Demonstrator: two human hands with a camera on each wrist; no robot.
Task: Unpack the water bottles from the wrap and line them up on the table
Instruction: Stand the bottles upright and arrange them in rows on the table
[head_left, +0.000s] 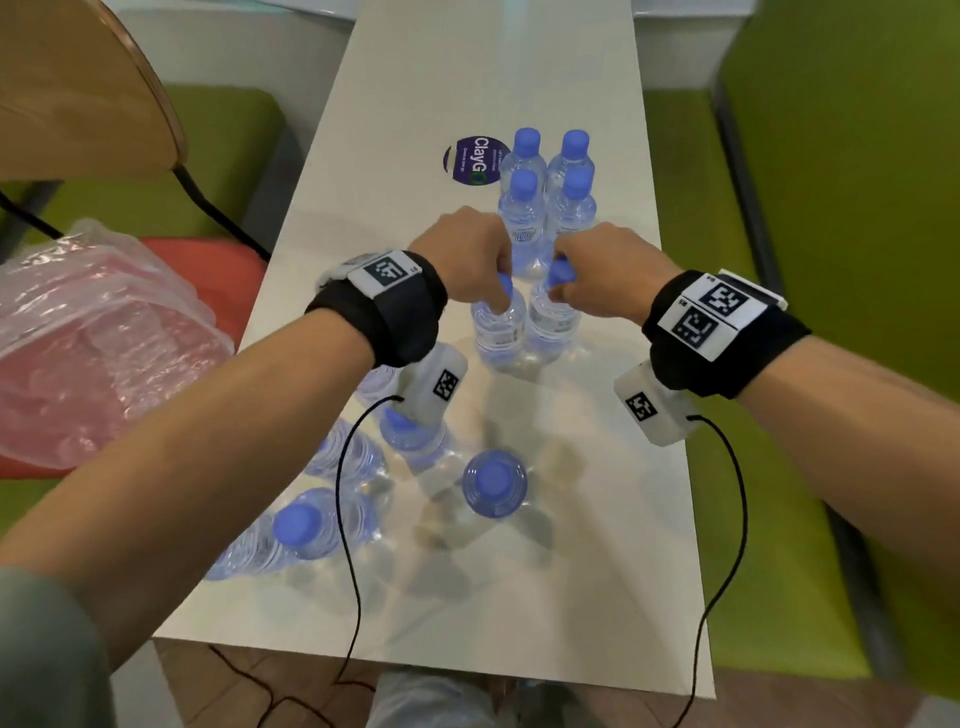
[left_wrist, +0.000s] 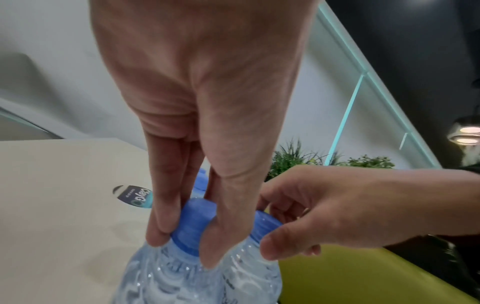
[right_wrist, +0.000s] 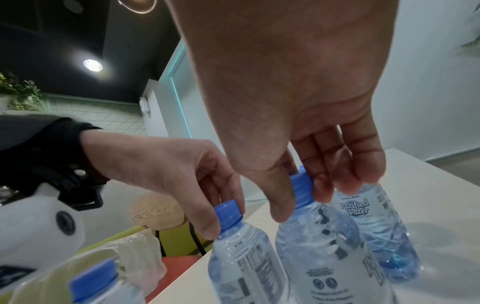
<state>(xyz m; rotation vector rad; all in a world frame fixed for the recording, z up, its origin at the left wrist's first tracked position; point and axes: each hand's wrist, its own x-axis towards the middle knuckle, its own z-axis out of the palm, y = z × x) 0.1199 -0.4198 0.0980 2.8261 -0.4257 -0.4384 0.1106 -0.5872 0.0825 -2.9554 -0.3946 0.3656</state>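
Observation:
Clear water bottles with blue caps stand on a long white table (head_left: 623, 519). My left hand (head_left: 496, 288) pinches the cap (left_wrist: 192, 226) of one upright bottle (head_left: 498, 332). Right beside it, my right hand (head_left: 561, 288) pinches the cap (right_wrist: 301, 189) of a second upright bottle (head_left: 553, 327). Both bottles stand touching each other on the table. Behind them several bottles (head_left: 545, 197) stand in two rows. Nearer to me, more bottles (head_left: 493, 483) stand loosely, some partly hidden under my left forearm.
Crumpled clear plastic wrap (head_left: 98, 343) lies on a red seat to the left of the table. A round purple sticker (head_left: 474, 160) is on the tabletop beyond the rows. A wooden chair (head_left: 88, 93) stands far left; green seats flank the table.

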